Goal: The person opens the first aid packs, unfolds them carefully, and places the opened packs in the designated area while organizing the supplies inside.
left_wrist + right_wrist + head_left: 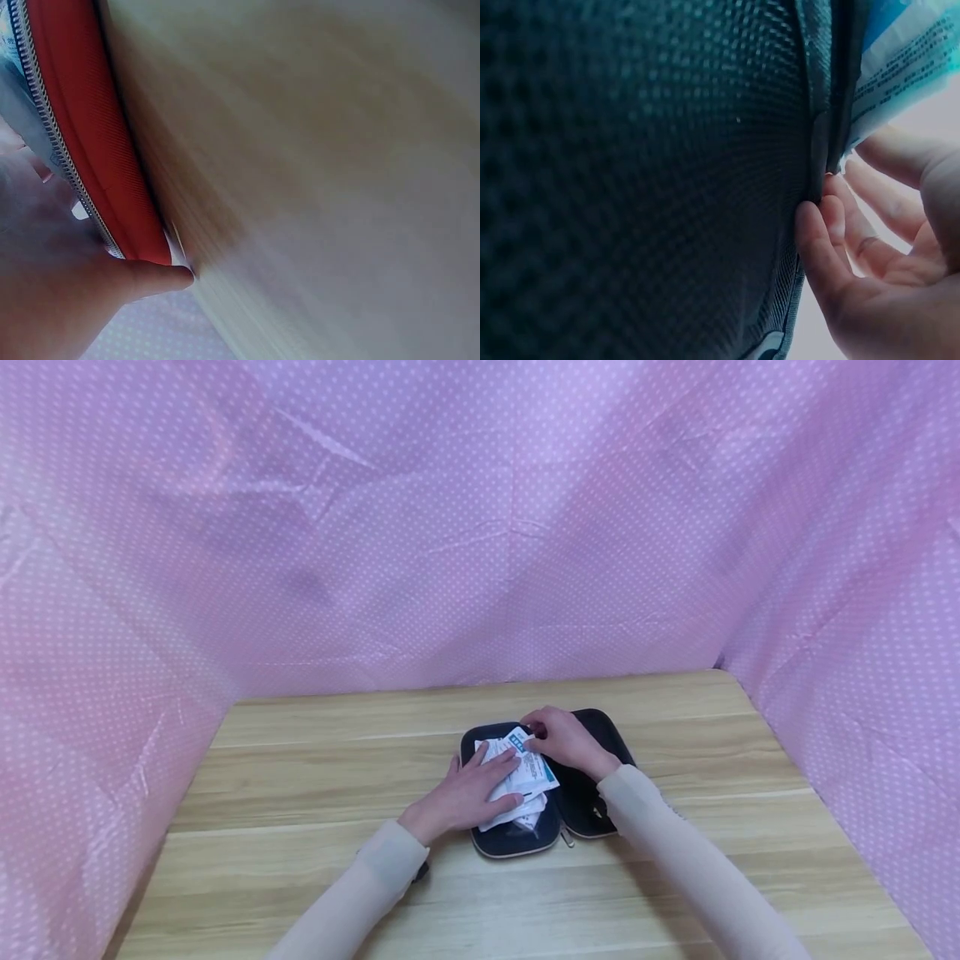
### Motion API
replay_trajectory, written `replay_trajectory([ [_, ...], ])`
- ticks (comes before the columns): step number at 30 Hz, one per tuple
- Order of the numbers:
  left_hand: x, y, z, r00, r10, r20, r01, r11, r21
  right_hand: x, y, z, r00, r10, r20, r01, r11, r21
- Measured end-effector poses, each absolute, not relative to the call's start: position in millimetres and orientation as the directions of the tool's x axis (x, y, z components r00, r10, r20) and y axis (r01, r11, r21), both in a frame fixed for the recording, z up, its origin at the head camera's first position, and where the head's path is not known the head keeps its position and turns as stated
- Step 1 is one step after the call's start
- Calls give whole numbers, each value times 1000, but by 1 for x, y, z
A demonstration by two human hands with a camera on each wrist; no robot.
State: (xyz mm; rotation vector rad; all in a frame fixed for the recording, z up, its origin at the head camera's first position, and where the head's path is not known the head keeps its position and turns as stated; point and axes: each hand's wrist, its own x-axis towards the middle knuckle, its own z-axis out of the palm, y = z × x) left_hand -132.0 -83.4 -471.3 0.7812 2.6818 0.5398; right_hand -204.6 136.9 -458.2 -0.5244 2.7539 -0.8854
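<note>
An unzipped case (pixel 517 847) lies spread in two halves on the table, black inside, with a red outer side (pixel 82 112) edged by a zipper. White printed packets (pixel 536 772) are stacked in its left half. My left hand (pixel 476 789) rests on the stack, fingers spread, one digit reaching past the case's rim in the left wrist view. My right hand (pixel 562 739) is at the top of the stack, thumb and fingers pinching the upper packet's edge. In the right wrist view its fingertips (pixel 810 217) touch the black mesh (pixel 652 180) beside the packet (pixel 907 67).
The case stands on a light wood-grain table (pixel 315 760). A zipper pull (pixel 567 837) hangs between the halves at the near side. A small dark object (pixel 422 870) shows beside the left sleeve. Pink dotted cloth (pixel 480 527) surrounds the table's back and sides.
</note>
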Motion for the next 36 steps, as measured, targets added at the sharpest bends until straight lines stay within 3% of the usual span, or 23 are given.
replay_trajectory([
  [6,-132,-85,-470,-808,570,-147,468,774,426,-206,138,-457,-897,-436,-74,-312,743,-592],
  [14,-131,-104,-467,-847,522,-98,430,782,451,-208,142,-455,-923,-370,-109,-213,724,-656],
  [25,-121,-124,-471,-876,429,-222,299,843,448,-200,148,-450,-967,-254,16,-181,644,-743],
  [36,-113,-129,-470,-878,425,-221,302,850,432,-189,160,-433,-975,-210,79,-183,543,-819],
])
